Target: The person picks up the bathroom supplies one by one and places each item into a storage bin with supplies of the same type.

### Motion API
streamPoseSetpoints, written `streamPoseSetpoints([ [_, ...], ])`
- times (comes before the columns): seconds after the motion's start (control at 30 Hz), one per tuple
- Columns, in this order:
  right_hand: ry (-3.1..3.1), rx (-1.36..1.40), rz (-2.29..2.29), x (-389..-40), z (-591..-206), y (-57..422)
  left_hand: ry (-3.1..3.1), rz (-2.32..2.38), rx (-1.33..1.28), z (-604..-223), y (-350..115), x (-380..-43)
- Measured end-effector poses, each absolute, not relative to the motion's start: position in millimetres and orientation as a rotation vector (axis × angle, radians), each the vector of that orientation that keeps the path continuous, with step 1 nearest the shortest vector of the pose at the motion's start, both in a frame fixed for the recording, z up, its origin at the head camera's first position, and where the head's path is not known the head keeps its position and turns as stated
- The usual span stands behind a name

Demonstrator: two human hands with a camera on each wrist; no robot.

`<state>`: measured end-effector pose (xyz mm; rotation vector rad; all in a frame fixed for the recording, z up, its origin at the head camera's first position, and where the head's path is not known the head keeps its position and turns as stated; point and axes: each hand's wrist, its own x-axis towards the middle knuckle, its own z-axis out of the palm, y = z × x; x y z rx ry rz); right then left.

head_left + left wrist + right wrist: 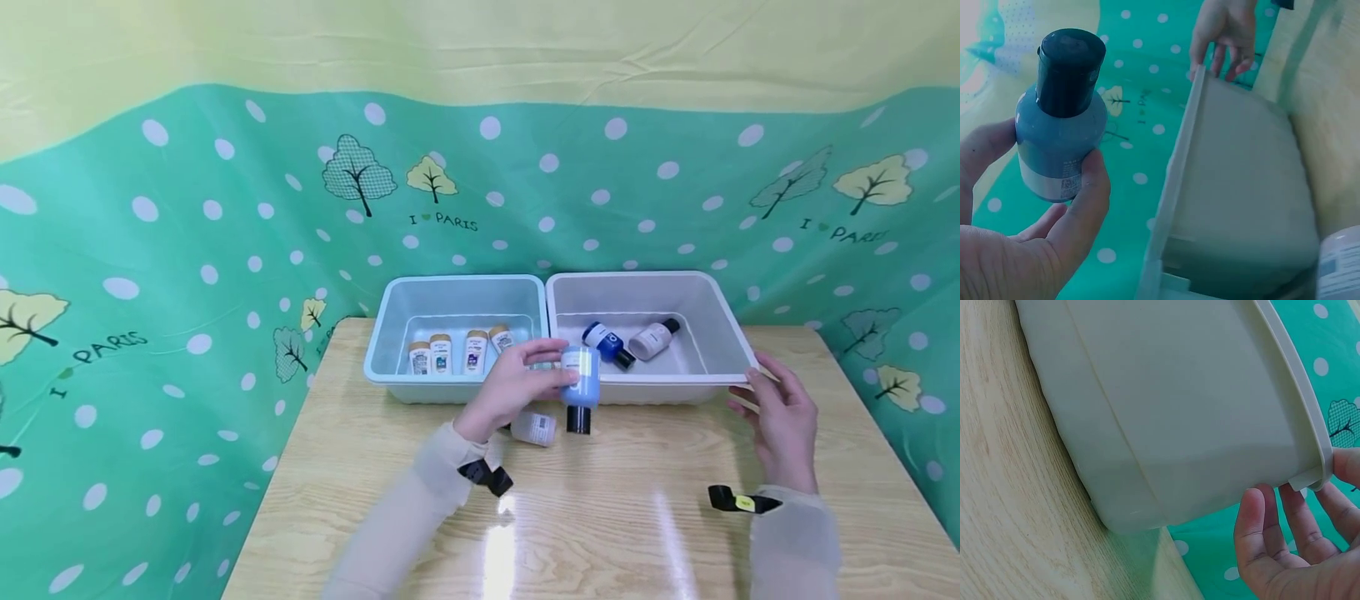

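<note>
My left hand (517, 385) grips a blue bottle (581, 379) with a black cap, held cap-down in front of the grey bin (675, 380). In the left wrist view, thumb and fingers wrap the body of this bottle (1060, 156). At the bin's front right corner, my right hand (786, 421) holds the rim; the right wrist view has the thumb on the rim and the fingers below it. Inside the grey bin lie a dark blue bottle (606, 342) and a pale bottle (651, 339), both with black caps.
A light blue bin (382, 350) stands left of the grey one, holding several white bottles (476, 351) with tan caps. On the wooden table (600, 517), another pale bottle (534, 428) lies beneath my left forearm. A green patterned cloth (247, 350) hangs behind and around.
</note>
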<state>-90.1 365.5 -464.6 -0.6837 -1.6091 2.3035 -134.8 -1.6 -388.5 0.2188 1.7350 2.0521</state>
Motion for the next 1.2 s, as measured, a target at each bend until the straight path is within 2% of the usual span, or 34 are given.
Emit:
streamPoseSetpoints([
  [0.53, -1.614, -0.701, 2.280, -91, -467, 366, 1.794, 2.017, 0.266, -345, 47, -209],
  [0.87, -1.644, -0.705, 2.275, -91, -467, 365, 1.855, 1.963, 0.222, -344, 65, -252],
  [1.2, -1.639, -0.699, 2.278, -92, -467, 367, 1.927, 1.915, 0.145, -364, 97, -283],
])
